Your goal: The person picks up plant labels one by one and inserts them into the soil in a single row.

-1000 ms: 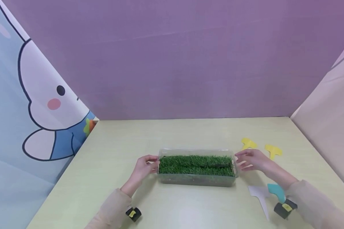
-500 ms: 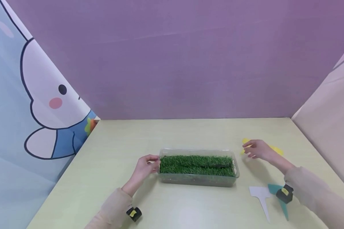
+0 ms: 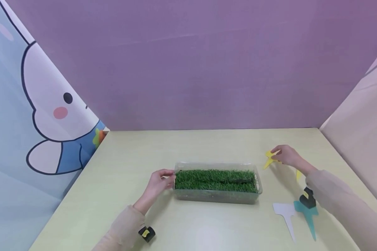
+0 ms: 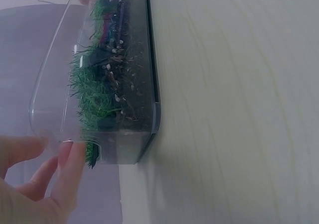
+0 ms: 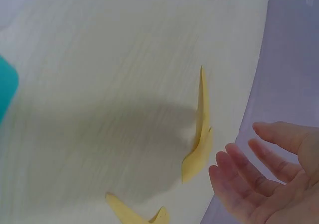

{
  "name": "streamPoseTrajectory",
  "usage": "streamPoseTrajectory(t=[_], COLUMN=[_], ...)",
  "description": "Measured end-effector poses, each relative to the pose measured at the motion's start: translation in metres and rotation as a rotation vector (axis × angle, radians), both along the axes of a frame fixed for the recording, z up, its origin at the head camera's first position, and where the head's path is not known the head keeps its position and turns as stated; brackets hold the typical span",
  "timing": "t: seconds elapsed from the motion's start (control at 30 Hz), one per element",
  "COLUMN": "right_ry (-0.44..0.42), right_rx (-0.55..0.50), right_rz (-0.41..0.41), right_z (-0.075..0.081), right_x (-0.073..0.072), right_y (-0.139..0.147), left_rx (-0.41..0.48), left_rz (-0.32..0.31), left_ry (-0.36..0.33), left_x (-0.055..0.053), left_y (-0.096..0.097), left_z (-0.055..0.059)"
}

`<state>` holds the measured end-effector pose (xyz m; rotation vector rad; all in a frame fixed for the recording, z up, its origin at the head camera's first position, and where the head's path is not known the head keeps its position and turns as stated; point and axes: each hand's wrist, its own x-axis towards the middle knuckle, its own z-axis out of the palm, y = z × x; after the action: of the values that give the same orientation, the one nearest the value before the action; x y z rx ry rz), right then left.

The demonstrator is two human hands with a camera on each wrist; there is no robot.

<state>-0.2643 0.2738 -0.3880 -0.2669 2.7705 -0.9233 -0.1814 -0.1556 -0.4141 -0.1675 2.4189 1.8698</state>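
Note:
A clear plastic box (image 3: 216, 197) filled with green artificial grass (image 3: 215, 176) stands mid-table. My left hand (image 3: 158, 183) holds its left end by the rim; in the left wrist view the fingers (image 4: 70, 176) are at the box's corner, with soil-like bits (image 4: 119, 74) behind the wall. At the right, my right hand (image 3: 287, 156) hovers over a yellow T-shaped plant label (image 3: 268, 162). In the right wrist view its fingers (image 5: 249, 171) are loosely bent and apart from that label (image 5: 202, 142). The second yellow label (image 3: 298, 175) is mostly hidden beneath the right wrist.
A white T-shaped plant label (image 3: 286, 211) and a teal one (image 3: 309, 218) lie side by side at the front right of the table (image 3: 138, 150). A purple backdrop (image 3: 207, 69) rises behind the table, with cloth walls at both sides.
My right hand has left the box's right end and moved right and back to the far yellow label. The left hand and the box have stayed in place.

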Motion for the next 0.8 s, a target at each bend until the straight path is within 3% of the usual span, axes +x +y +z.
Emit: streamPoseTrajectory(t=[0.47, 0.8], right_ry=[0.065, -0.013], right_rx=[0.173, 0.185], right_rz=[0.056, 0.040], right_z=[-0.011, -0.019], right_x=[-0.013, -0.018], right_y=[0.007, 0.007], left_rx=[0.026, 0.028], left_rz=[-0.009, -0.009], left_ry=[-0.018, -0.023], left_x=[0.002, 0.003], left_y=[0.000, -0.002], left_z=[0.003, 0.003])
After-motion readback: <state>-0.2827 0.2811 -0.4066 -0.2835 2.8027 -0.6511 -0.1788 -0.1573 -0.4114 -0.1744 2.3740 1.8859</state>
